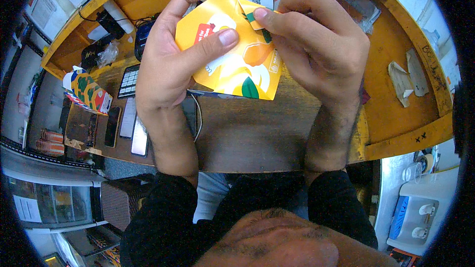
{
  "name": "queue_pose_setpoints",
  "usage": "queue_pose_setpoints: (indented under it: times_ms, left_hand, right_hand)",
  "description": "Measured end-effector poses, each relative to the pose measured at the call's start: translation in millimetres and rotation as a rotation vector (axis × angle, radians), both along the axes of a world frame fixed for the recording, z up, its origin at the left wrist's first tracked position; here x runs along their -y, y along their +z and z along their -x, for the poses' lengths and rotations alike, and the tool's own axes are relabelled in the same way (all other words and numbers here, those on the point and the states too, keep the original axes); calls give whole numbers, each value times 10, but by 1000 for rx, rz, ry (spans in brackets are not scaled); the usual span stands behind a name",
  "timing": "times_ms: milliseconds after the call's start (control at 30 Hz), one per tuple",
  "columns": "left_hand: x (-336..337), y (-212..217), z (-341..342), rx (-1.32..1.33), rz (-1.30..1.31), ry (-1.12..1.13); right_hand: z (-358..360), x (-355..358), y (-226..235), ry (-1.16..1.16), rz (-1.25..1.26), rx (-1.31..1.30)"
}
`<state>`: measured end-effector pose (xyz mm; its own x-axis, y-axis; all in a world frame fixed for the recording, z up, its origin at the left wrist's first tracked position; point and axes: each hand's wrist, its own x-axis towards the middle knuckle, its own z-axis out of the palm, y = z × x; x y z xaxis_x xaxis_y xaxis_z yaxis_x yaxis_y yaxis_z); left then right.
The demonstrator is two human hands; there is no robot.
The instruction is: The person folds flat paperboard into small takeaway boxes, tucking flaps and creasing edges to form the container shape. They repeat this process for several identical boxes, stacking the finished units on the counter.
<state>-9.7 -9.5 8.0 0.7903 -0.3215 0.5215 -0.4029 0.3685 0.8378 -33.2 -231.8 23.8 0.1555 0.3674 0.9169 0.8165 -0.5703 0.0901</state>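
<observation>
Above the tabletop, the yellow carton looks partly folded, its raised flap apparently not yet flat, the left hand clasping it while the right hand's fingers pinch that flap.

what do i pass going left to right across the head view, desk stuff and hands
Patterned carton → dark-screened phone → left hand → yellow carton → right hand → torn papers.
</observation>
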Motion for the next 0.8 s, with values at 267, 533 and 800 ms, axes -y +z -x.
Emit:
queue_pose_setpoints:
  times_ms: [267,533,800]
  left_hand:
    - [-18,-25,-5,51,47,-69]
    - [-49,7,57,29,25,33]
    - [-94,12,-24,263,40,-37]
  right_hand:
    - [-4,-3,1,85,-11,-27]
    - [36,-113,38,7,46,168]
    - [31,56,18,253,-140,-394]
